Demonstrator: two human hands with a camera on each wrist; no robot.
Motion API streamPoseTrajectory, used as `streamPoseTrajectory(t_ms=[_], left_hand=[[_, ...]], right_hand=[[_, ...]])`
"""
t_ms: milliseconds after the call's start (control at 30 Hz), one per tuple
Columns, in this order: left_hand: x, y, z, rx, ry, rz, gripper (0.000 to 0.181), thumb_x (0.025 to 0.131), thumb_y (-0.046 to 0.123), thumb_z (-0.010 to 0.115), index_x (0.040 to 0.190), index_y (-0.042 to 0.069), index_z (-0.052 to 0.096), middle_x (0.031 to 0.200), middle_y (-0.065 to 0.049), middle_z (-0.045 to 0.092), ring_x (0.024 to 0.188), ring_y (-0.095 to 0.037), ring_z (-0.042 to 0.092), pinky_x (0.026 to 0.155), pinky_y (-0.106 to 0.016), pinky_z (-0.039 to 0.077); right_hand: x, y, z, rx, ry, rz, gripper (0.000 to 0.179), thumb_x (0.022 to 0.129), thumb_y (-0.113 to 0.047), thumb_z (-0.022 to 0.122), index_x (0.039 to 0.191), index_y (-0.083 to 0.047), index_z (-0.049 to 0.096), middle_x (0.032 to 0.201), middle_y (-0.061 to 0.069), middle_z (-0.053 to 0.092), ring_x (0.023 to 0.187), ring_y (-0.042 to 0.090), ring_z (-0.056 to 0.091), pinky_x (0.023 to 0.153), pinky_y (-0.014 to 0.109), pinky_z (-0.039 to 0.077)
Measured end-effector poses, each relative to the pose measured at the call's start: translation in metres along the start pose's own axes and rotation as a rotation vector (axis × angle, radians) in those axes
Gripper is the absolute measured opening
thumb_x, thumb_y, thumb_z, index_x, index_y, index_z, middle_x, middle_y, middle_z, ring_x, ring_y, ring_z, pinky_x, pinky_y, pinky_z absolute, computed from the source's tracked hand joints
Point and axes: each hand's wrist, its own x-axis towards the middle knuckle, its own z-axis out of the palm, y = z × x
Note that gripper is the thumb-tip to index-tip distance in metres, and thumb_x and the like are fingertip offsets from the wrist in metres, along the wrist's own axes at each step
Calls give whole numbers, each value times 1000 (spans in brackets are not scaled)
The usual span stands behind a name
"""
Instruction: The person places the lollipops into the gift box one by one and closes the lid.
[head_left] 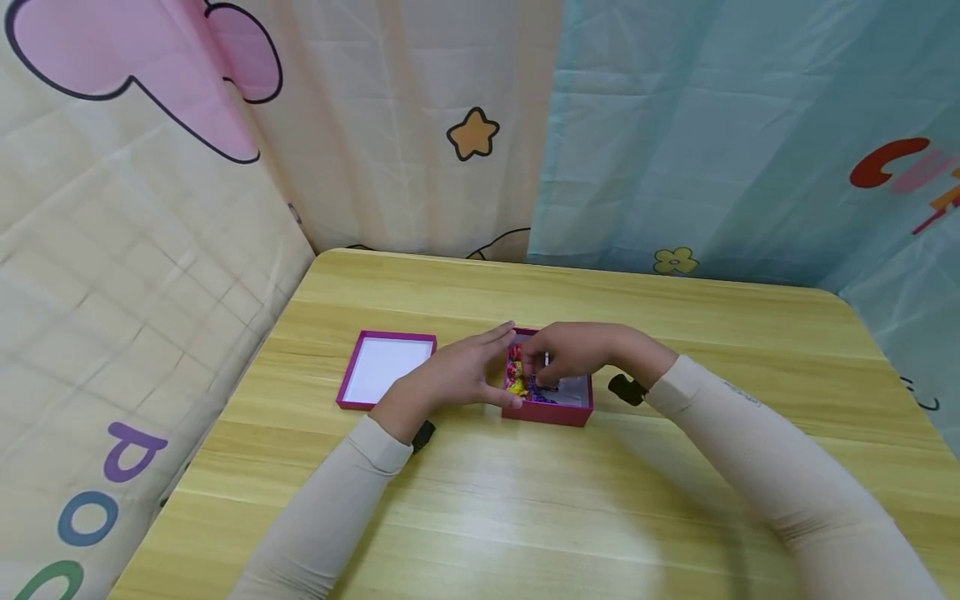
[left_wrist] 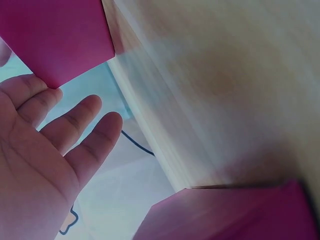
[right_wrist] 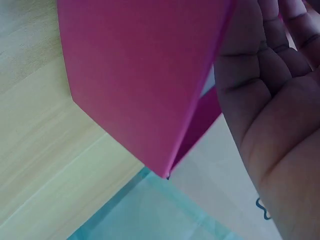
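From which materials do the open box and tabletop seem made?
The open box looks like rigid cardboard, smooth and matte: thin walls, crisp edges. The tabletop looks like wood or printed laminate, slightly glossy: streaked grain, a pale reflection.

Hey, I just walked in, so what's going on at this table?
A person has their right hand down inside an open pink box, fingers at some small, colorful pieces; whether it grips one isn't clear. Their left hand is spread at the box's left side, seemingly touching it. A shallow pink lid lies off to the left on the wooden table, white inside up.
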Motion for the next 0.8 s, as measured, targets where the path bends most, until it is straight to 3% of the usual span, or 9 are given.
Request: streamPoseTrajectory(t_ms=[333,600,800], left_hand=[[0,1,0,7,-3,1,113,74,76,67,158,13,24,166,3,13,148,-20,22,117,-35,26],[0,0,2,33,-2,5,113,74,76,67,158,14,25,166,2,14,148,-21,22,117,-35,24],[-1,1,1,32,-5,-15,111,74,74,69,158,15,25,166,4,14,149,-22,22,117,-37,25]], right_hand=[[-39,-5,2,78,104,-16,6,96,-14,66,102,-12,65,88,-5,62,83,16,57,73,33,53],[-90,4,13,114,228,2,4,98,-21,66,101,-21,63,91,-6,63,85,16,59,72,32,53],[-131,21,26,123,276,49,11,99,-23,65,109,-23,63,100,-5,64,91,15,61,76,31,54]])
